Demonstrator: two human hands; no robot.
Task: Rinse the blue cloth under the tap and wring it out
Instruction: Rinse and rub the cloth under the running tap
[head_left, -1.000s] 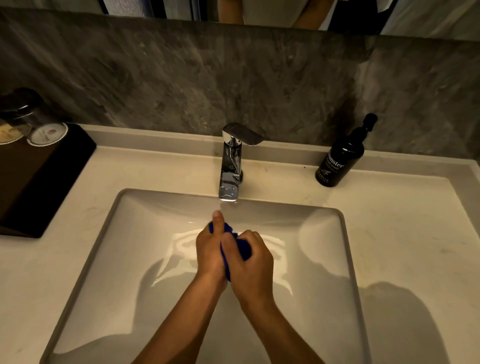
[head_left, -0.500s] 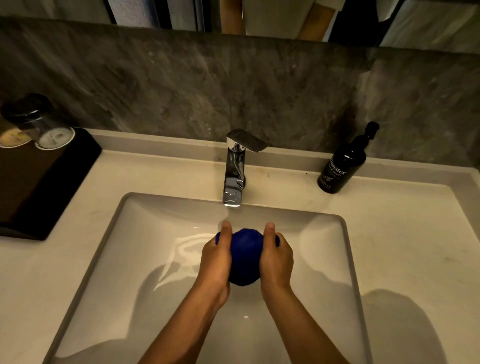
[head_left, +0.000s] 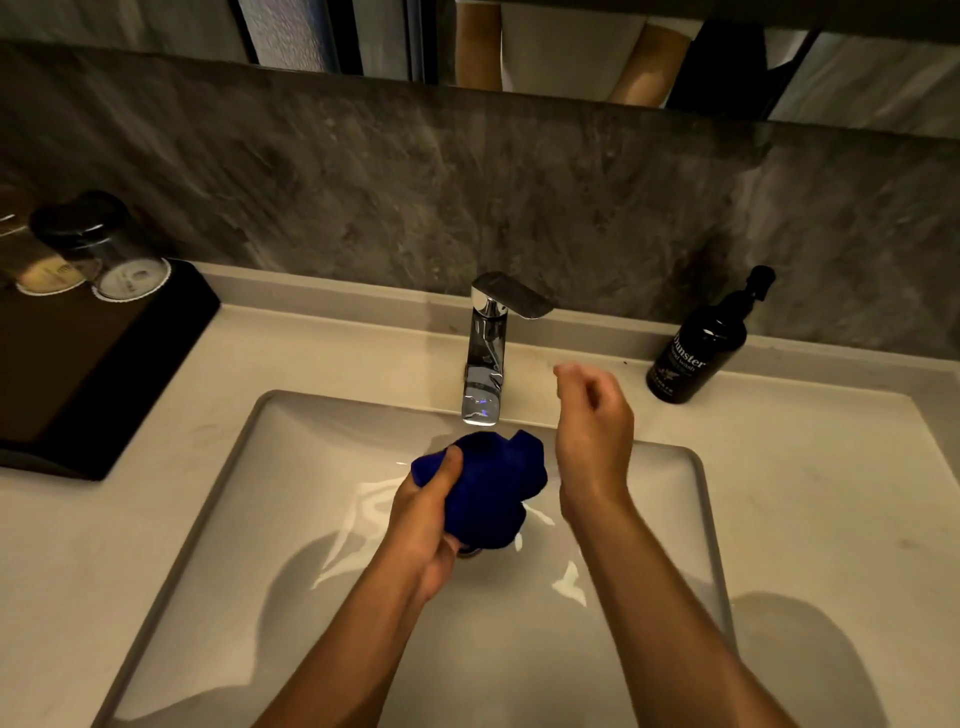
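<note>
The cloth (head_left: 488, 488) is a deep, plain royal blue, set against a pale grey-white sink (head_left: 291, 467) and a cream bench (head_left: 810, 499) with faint smudges. The tap (head_left: 485, 358) is mirror-bright chrome, and the wall (head_left: 363, 197) behind it is mottled grey and brown stone. The soap bottle (head_left: 701, 348) is black with white lettering, and the tray (head_left: 78, 374) is black, carrying 2 glasses (head_left: 98, 249) with white paper caps.

the left hand (head_left: 423, 525) hides part of the blue cloth (head_left: 488, 486) and its own fingers; the right hand (head_left: 592, 431) fingertips are blurred.
</note>
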